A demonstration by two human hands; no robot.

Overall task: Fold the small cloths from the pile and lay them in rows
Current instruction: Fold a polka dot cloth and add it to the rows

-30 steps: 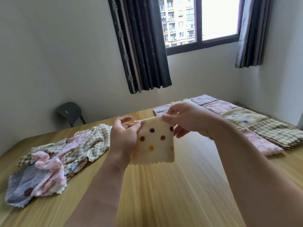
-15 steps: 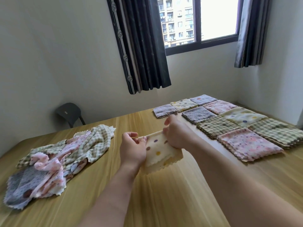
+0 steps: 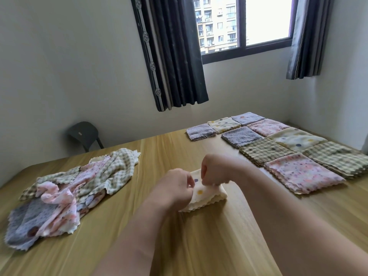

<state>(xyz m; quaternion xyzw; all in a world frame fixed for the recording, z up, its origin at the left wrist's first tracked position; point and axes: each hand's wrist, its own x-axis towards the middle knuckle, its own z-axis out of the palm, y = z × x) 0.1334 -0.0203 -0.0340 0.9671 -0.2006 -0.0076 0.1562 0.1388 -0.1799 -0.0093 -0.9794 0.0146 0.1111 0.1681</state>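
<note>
a small cream cloth (image 3: 208, 196) with coloured dots lies folded on the wooden table (image 3: 199, 246), its wavy edges stacked in layers on the side nearest us. we see a person's two bare hands on it. the left hand (image 3: 175, 188) has its fingers curled and pinches the cloth's near left part. the right hand (image 3: 214, 170) is just beside it, knuckles up, fingers curled down and pinching the top layer at the far side. the two hands almost touch above the cloth.

well to the left of the left hand lies a loose pile of unfolded cloths (image 3: 69, 192): checked, pink flowered and grey dotted ones, crumpled over each other.

to the right of the right hand and beyond it, nine folded cloths in rows (image 3: 278, 148) lie flat in three lines of three, edges close together: lilac, cream dotted, grey, pink and checked. the nearest pink one lies just beside the right forearm.

beyond the table, past the pile, a dark chair (image 3: 83, 134) stands against the pale wall. above the hands hang a dark curtain (image 3: 173, 50) and a window (image 3: 239, 22) showing a block of flats.
</note>
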